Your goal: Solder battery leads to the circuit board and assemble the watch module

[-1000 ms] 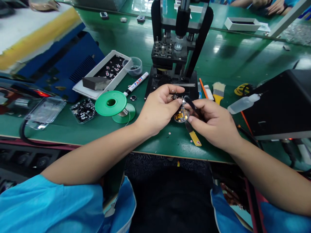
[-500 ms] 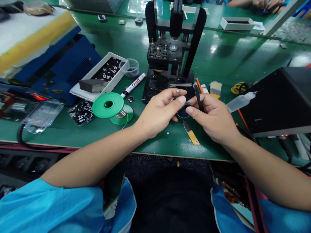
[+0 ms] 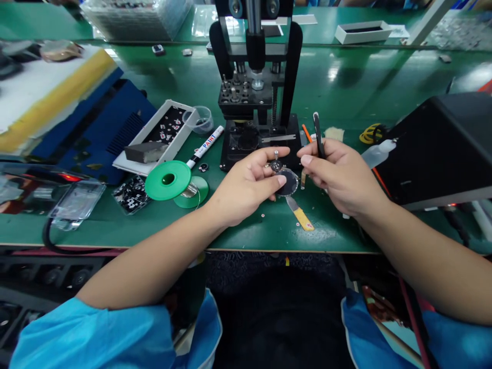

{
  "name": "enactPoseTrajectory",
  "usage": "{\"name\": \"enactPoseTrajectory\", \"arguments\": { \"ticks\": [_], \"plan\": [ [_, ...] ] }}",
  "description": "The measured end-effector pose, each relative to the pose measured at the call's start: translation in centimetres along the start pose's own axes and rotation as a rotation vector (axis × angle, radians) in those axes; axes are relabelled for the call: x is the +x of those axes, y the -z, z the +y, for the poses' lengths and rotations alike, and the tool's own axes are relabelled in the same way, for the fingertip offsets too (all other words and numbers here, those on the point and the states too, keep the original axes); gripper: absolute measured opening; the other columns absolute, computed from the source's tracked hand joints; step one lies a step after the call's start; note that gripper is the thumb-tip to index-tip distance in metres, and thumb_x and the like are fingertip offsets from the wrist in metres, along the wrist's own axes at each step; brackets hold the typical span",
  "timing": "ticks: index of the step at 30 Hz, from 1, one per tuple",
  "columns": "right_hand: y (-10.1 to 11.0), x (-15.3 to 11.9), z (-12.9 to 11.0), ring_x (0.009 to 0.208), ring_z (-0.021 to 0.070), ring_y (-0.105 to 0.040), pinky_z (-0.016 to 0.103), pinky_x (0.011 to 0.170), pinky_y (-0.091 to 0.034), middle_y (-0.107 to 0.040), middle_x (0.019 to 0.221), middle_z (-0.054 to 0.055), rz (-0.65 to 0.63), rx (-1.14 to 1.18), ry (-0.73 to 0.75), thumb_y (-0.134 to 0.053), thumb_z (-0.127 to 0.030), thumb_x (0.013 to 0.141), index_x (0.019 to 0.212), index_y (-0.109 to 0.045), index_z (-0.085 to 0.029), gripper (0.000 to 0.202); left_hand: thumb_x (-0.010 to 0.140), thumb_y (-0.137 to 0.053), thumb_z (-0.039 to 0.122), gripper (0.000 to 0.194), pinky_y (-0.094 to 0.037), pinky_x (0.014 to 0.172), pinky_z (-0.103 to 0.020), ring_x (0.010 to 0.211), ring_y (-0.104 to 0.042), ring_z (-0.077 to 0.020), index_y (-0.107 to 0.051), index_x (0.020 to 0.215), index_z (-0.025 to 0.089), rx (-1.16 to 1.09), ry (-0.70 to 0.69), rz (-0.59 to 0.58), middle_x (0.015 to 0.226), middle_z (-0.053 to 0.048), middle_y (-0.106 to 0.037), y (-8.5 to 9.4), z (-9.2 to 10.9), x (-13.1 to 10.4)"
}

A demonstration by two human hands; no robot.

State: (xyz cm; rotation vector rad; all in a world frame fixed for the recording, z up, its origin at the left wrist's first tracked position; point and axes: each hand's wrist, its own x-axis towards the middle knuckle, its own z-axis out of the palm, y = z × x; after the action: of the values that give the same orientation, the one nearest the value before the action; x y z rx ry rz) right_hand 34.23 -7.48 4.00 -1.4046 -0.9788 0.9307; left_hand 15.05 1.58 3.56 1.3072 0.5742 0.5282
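Note:
My left hand point(image 3: 246, 189) is closed on a round dark disc point(image 3: 288, 183) with a pale rim, the thumb lying over its edge. A small round metal part point(image 3: 275, 165) sits at the fingers just above the disc. To the right, my right hand point(image 3: 340, 177) grips a slim black tool point(image 3: 317, 133), whose upper end points up and whose lower end is hidden by the fingers. Below the disc, a knife with a yellow handle point(image 3: 303, 219) lies on the green bench point(image 3: 246, 233).
A black press point(image 3: 255, 97) stands behind my hands. Leftward are a green solder spool point(image 3: 168, 180), a paint marker point(image 3: 207, 146), a white box of small parts point(image 3: 180, 130) and a blue machine point(image 3: 126, 118). Rightward are a plastic bottle point(image 3: 378, 154) and a black box-shaped unit point(image 3: 442, 143).
My right hand has moved away from the disc, which it was touching, and still keeps the black tool. The disc's face now shows more fully in my left hand. The view has shifted slightly.

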Motion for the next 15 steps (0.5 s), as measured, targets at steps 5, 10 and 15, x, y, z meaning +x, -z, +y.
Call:
{"name": "enactPoseTrajectory", "arguments": {
  "ticks": [5, 10, 15],
  "plan": [
    [0.8, 0.1, -0.8, 0.066, 0.0123, -0.05, 0.03, 0.06, -0.038, -0.06, 0.073, -0.003, -0.118, -0.061, -0.044, -0.081, -0.031, 0.087, 0.087, -0.075, -0.021, 0.012, 0.085, -0.086, 0.021, 0.062, -0.053, 0.062, -0.026, 0.072, -0.069, -0.0147, -0.068, 0.144, 0.023, 0.021, 0.034, -0.066, 0.097, -0.003, -0.079, 0.2, -0.1, -0.1],
    [0.9, -0.1, -1.4, 0.066, 0.0139, -0.053, 0.03, 0.064, -0.043, -0.059, 0.068, -0.004, -0.31, -0.067, -0.092, -0.08, -0.03, 0.085, 0.089, -0.08, -0.021, 0.01, 0.083, -0.089, 0.019, 0.063, -0.056, 0.068, -0.026, 0.076, -0.071, -0.014, -0.069, 0.142, 0.025, 0.003, 0.013, -0.152, 0.101, -0.002, -0.08, 0.5, -0.1, -0.1],
    [0.8, -0.1, -1.1, 0.067, 0.0141, -0.054, 0.031, 0.066, -0.047, -0.06, 0.071, -0.003, -0.264, -0.017, -0.102, -0.082, -0.027, 0.084, 0.091, -0.078, -0.021, 0.01, 0.084, -0.09, 0.02, 0.067, -0.059, 0.076, -0.029, 0.082, -0.075, -0.0161, -0.068, 0.147, 0.023, 0.029, -0.007, -0.197, 0.107, -0.005, -0.081, 0.6, -0.3, -0.1]
  ]
}}
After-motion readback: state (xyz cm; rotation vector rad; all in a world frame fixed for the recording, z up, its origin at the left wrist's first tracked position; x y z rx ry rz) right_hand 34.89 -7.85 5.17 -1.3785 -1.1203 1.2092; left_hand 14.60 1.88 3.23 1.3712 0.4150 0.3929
